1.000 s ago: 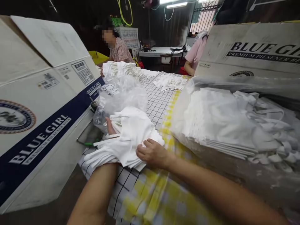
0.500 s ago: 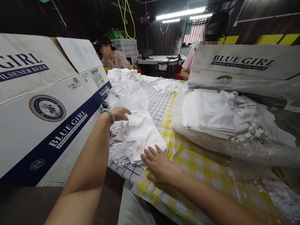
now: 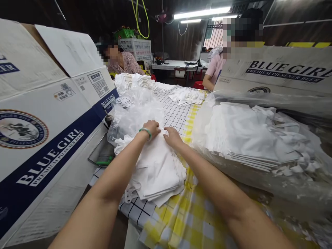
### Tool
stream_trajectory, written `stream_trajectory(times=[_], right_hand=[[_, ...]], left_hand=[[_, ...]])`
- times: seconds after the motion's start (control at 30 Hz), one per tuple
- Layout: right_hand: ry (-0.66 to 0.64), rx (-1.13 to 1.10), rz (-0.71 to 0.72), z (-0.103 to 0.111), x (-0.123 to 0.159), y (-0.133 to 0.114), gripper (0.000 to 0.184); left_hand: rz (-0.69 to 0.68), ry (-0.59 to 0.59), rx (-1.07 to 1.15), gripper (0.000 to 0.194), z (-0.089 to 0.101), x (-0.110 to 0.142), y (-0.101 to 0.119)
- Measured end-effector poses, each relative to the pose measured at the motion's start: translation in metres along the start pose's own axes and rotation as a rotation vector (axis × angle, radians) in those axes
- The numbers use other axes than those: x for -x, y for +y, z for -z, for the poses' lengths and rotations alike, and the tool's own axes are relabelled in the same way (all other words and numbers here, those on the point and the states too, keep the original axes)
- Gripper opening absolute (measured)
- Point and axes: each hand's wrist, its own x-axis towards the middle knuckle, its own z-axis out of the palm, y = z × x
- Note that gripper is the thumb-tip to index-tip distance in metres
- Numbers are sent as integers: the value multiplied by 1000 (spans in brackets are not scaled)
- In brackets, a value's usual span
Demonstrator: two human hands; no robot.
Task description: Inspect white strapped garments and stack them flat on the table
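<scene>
A stack of white cloth pieces with straps [image 3: 158,169] lies on the near part of the table, its layers slightly fanned at the front edge. My left hand [image 3: 152,129], with a green bangle at the wrist, is at the far end of this stack, fingers curled down on the white cloth. Close beside it on the right, my right hand [image 3: 173,137] pinches the cloth's far right edge between bent fingers and thumb. The fingertips are partly hidden. Just beyond both hands lies a clear plastic bag [image 3: 140,103] with white contents.
Cardboard boxes stand at left [image 3: 64,114] and right [image 3: 275,69]. A larger cloth stack [image 3: 241,131] rests in plastic on the right. A yellow checked cloth [image 3: 202,207] covers the near table. Two people sit across, one in a floral top [image 3: 131,64], one in a pink sleeve [image 3: 214,67].
Both hands have moved away from me to the stack's far end and come close together. My right hand has left the near right corner. The view has shifted to the right.
</scene>
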Motion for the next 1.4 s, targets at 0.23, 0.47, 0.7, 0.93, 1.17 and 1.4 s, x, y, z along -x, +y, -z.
stream_trajectory(times=[0.23,0.47,0.7,0.93,1.17,1.4], right_hand=[[19,-203,14,11,-10,-7,70],[-147,-646,154,22,-1,-52,26],[-268,-583,130,53,96,-64,27],[-105,-789,110,138,219,-34,39],[342,-936,75,231,341,-10,36],[554,-910,-151,220,443,20,40]], left_hand=[[-209,188,318,9,23,12,-4],[-198,34,549,24,84,70,4],[-318,313,558,18,184,174,57],[-314,609,554,32,233,270,104],[-399,500,1011,40,159,311,136],[-162,-31,1481,39,51,333,155]])
